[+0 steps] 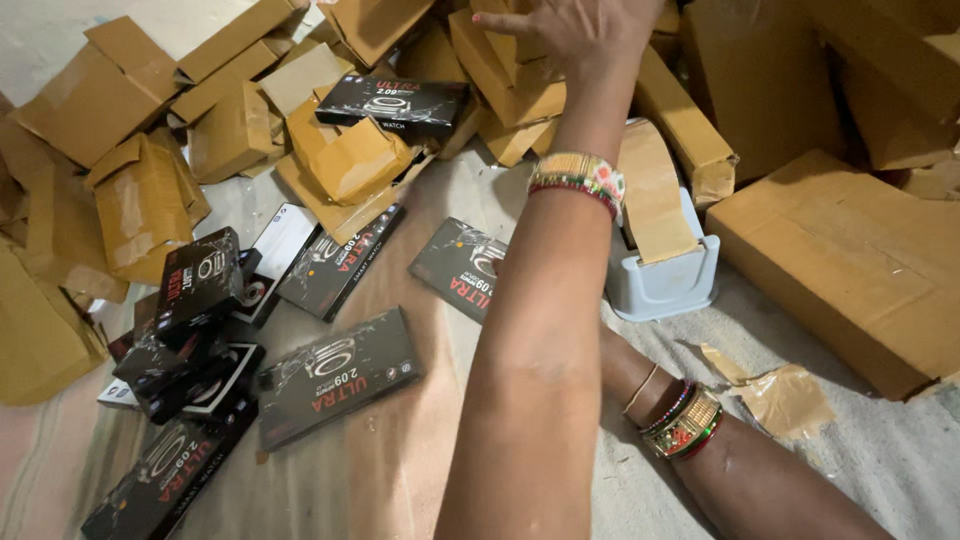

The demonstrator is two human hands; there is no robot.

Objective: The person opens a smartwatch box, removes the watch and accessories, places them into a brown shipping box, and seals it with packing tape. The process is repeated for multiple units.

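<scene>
1. One hand point(575, 30) reaches far forward to the heap of brown parcels point(520, 85), fingers spread and resting on them, holding nothing.
2. I cannot tell whether it is the left or the right hand; the other hand is hidden behind the forearm.
3. A good grip, I judge, takes one top parcel by its long sides, without disturbing the pile.
4. The tape dispenser point(660, 270) stands just beside the arm.
5. Black boxes point(335, 375) lie on the floor cloth.
</scene>
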